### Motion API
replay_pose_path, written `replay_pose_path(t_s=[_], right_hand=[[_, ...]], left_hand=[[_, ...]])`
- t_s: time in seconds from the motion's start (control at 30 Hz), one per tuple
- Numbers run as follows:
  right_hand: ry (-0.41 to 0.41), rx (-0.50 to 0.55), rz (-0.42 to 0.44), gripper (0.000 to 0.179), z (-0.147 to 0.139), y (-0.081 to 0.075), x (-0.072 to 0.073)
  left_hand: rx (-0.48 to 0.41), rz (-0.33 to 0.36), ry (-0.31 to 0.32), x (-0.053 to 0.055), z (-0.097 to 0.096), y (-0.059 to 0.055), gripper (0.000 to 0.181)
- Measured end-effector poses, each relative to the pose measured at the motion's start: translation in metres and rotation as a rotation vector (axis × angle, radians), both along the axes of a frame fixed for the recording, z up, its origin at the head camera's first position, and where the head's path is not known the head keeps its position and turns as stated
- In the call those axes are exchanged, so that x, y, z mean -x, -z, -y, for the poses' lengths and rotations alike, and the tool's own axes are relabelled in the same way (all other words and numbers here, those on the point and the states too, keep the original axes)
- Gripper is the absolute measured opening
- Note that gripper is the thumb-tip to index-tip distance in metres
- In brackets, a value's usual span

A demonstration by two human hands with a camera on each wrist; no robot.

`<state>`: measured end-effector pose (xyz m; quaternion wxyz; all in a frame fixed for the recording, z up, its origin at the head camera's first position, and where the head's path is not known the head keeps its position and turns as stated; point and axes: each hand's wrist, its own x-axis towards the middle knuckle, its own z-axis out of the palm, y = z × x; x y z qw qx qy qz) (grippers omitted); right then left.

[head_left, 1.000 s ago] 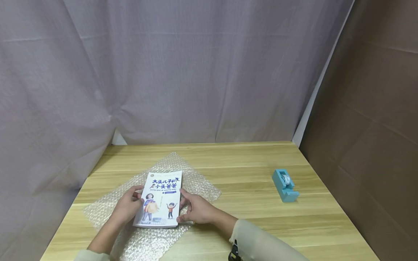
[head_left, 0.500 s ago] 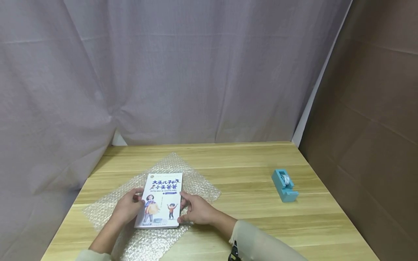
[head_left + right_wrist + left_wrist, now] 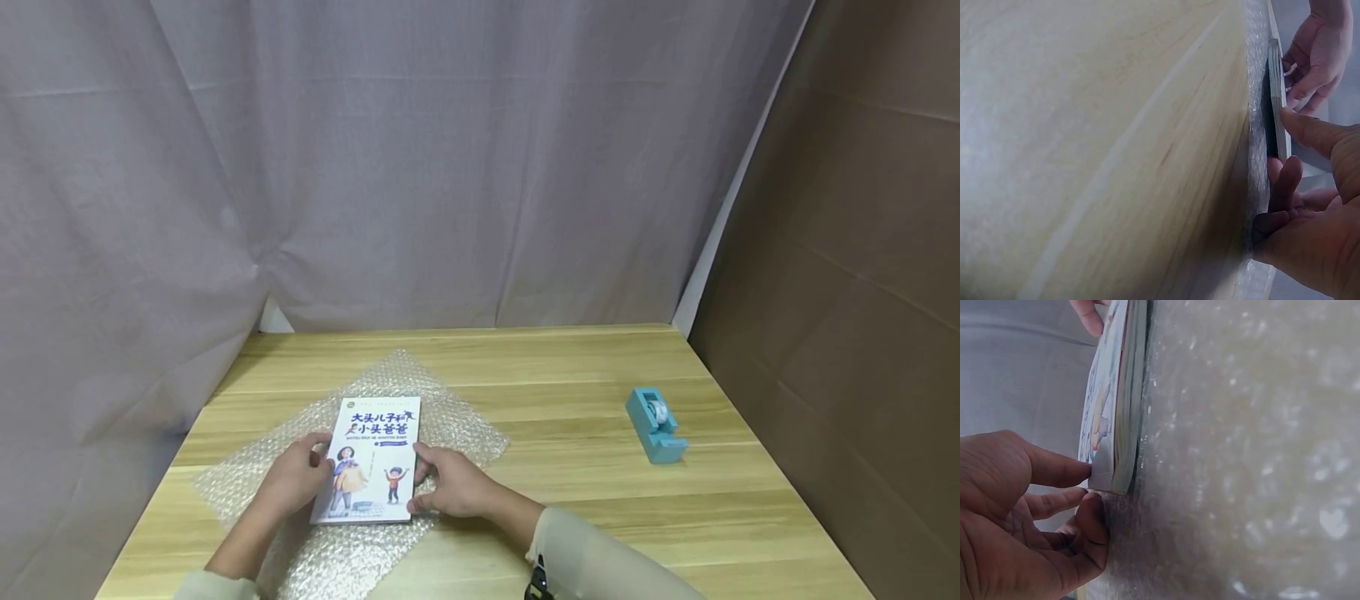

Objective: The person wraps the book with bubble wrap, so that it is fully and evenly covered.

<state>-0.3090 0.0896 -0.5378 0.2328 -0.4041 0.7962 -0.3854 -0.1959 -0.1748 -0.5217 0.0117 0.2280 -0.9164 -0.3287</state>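
Observation:
A white paperback book [image 3: 375, 462], with blue Chinese characters and a drawn woman and child on its cover, lies face up over a sheet of bubble wrap [image 3: 465, 421]. At its left edge my left hand [image 3: 292, 477] holds it, the thumb at the cover's edge and the other fingers bent beside the spine or page side. My right hand [image 3: 456, 483] grips the opposite edge. In the right wrist view, that thumb sits on the book's [image 3: 1277, 94] upper edge and the fingers curl low beside it, against the bubble wrap [image 3: 1259, 125].
A blue tape dispenser [image 3: 655, 427] with a clear roll stands at the right of the wooden table [image 3: 555, 375]. Grey cloth [image 3: 450, 167] hangs behind the table, and a brown panel [image 3: 840, 250] rises along the right side.
The book has shifted very slightly right and away from its first position, with both hands staying at its side edges. The bubble wrap and tape dispenser have not moved.

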Motion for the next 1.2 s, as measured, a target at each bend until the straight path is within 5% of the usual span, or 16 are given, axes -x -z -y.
replay_pose_path(t_s=[0.27,0.57,0.77,1.2], right_hand=[[-0.061,-0.043,-0.104,0.086,-0.003,0.002,-0.001],[-0.056,-0.226,-0.517,0.076,-0.003,0.007,0.003],[-0.080,-0.226,-0.596,0.076,-0.005,0.009,0.012],[-0.152,-0.264,-0.628,0.077,-0.007,0.007,0.019]], left_hand=[[-0.022,-0.015,0.106,-0.003,0.002,-0.003,0.062],[0.010,0.046,0.151,0.000,0.003,-0.004,0.067],[0.003,0.062,0.192,0.003,0.008,-0.010,0.071],[-0.021,0.065,0.215,0.005,0.010,-0.015,0.072]])
